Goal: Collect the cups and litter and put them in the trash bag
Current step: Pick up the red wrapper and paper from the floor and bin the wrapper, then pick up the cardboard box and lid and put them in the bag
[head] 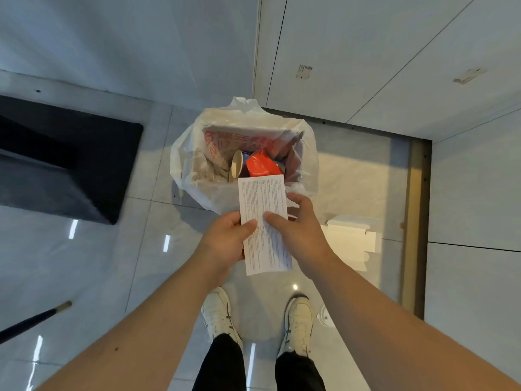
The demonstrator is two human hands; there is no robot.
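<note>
Trash bag (306, 153) at 12 o'clock, open, paper cup (236, 164) and red carton (260, 165) inside. Printed leaflet (263, 224) over near rim, pinched by left hand (225, 241) and right hand (298, 230). Step: binning leaflet. Next: push forward over the mouth, release. White box (349, 241) at 3 o'clock remains.

**Bag ahead, sheet held over its near edge**

The trash bag (197, 165) is standing open on the floor (112, 263), straight ahead of the person's shoes (217, 314). A cup (236, 165) is lying on its side inside it, with a carton (260, 165) just to its right. A printed sheet (263, 224) is hanging between the two hands, its far end reaching over the bag's near rim; the left hand (225, 241) is pinching its left edge and the right hand (298, 230) its right edge. A flattened box (349, 241) is lying on the floor to the right of the hands. A dark mat (70, 165) is lying to the left of the bag.
</note>
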